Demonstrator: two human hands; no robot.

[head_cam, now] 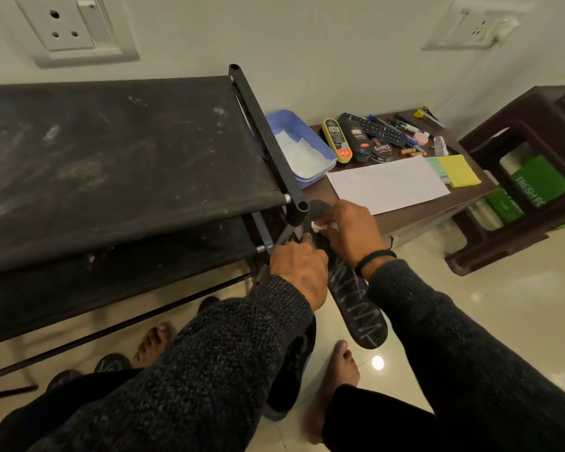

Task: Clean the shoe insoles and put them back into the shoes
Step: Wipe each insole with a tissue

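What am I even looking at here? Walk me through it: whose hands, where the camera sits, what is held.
One picture, from a camera worn on a person's head, looking down. No machine: two bare hands in dark sleeves. The left hand grips a black insole with white zigzag marks; the right hand presses a white wipe against it. Left is a dusty black shoe rack. The brown table beyond carries a blue tub, polish containers, a remote, pens, white paper and yellow sticky notes.
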